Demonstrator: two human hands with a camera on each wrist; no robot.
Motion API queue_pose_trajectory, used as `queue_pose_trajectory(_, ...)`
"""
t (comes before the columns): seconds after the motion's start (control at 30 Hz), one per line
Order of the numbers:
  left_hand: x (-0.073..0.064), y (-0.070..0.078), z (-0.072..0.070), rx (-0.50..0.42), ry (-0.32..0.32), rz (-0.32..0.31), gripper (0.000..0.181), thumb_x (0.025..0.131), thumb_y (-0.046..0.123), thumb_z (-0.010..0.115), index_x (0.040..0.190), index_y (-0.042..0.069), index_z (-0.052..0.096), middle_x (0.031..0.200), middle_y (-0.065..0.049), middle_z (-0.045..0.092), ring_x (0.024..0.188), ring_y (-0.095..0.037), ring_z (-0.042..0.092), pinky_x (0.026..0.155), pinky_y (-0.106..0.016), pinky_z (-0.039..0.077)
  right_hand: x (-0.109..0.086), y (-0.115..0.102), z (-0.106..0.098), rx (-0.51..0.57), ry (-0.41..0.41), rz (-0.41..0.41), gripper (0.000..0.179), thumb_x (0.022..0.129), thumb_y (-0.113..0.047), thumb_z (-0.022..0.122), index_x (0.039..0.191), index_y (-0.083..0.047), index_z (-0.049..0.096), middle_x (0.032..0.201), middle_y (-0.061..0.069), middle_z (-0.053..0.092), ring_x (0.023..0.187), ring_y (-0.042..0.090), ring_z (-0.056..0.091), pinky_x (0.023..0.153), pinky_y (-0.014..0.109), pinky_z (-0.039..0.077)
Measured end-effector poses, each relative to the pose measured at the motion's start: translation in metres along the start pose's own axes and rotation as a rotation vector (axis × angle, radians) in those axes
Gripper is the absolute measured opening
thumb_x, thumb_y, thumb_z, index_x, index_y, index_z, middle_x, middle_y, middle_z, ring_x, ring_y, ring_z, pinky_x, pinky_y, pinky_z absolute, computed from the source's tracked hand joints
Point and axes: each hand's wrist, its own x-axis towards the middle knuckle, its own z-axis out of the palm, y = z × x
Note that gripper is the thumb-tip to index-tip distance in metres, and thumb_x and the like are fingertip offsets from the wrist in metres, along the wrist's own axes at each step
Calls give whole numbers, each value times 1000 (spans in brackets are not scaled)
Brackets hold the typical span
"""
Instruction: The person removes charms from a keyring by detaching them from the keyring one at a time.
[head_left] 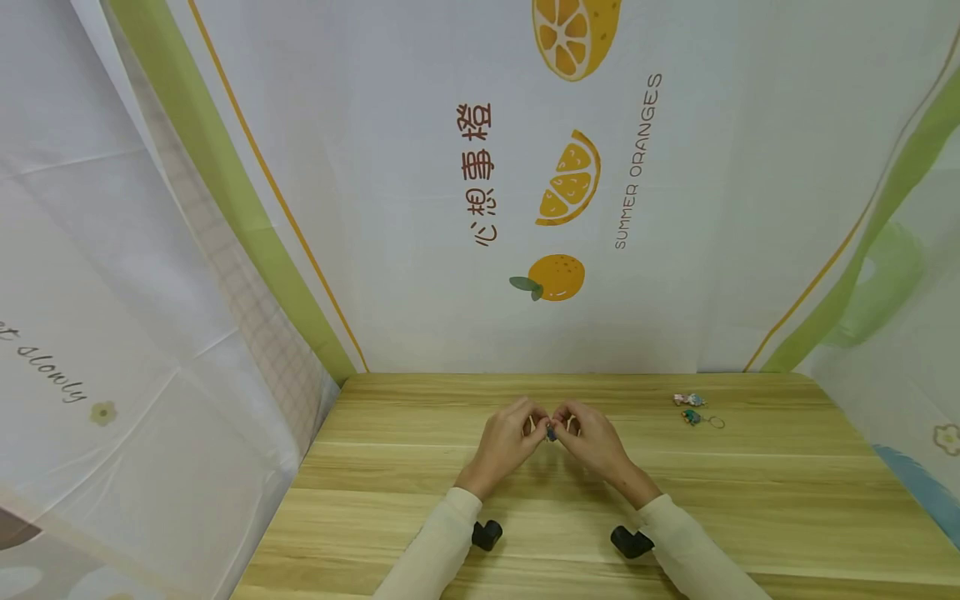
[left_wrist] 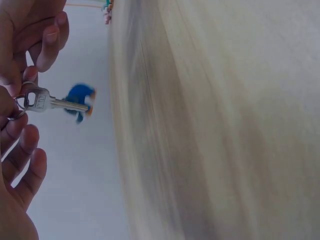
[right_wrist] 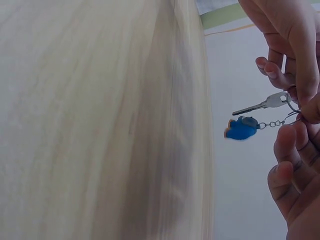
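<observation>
Over the middle of the table, my left hand (head_left: 504, 442) and right hand (head_left: 596, 442) meet fingertip to fingertip. Between them they pinch a thin metal key ring (right_wrist: 291, 116), partly covered by fingers. A silver key (left_wrist: 42, 100) hangs from the ring, its blade pointing down. Beside the key dangles a blue figure keychain (right_wrist: 241, 130) with orange edges, on a short chain. In the head view, only a small dark blue bit of the keychain shows beneath the fingertips. Whether the key is fully threaded on the ring cannot be told.
On the wooden table (head_left: 375, 475), at the back right, lie a green figure keychain (head_left: 691, 417) with its ring and a pale pink-and-blue figure keychain (head_left: 688, 400). Printed white cloth (head_left: 420, 317) hangs behind the table. Black fittings (head_left: 632, 542) sit at both wrists.
</observation>
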Motion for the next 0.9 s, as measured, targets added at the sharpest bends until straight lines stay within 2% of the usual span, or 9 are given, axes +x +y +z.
queue_pose_trajectory(0.27,0,-4,2,36,17,-26,5,100,7,73,100,12,72,89,2,70,70,-6,59,61,-12,45,0,-2,-1,37,-1,-7,9,100,-7,71,95,-14,69,86,-4,68,64,7,54,55,22,44)
queue_pose_trajectory(0.5,-1,-5,0,22,34,-23,5,99,6,74,98,11,72,87,2,69,69,-5,57,60,-14,46,0,0,-1,29,7,-16,10,100,-7,71,97,-16,70,88,-5,68,65,8,55,57,22,44)
queue_pose_trajectory(0.73,-2,-4,-1,20,13,-35,6,100,7,73,99,13,71,88,3,69,69,-3,56,60,-13,45,-1,0,-3,6,-15,26,6,102,-13,71,98,-17,70,88,-5,68,64,6,55,57,23,45)
queue_pose_trajectory(0.9,-1,-2,-1,-1,14,-11,6,100,6,73,99,12,72,90,2,70,68,-7,58,60,-12,44,0,-1,-4,-16,-28,47,5,103,-19,73,100,-15,70,88,-4,68,62,8,55,54,23,45)
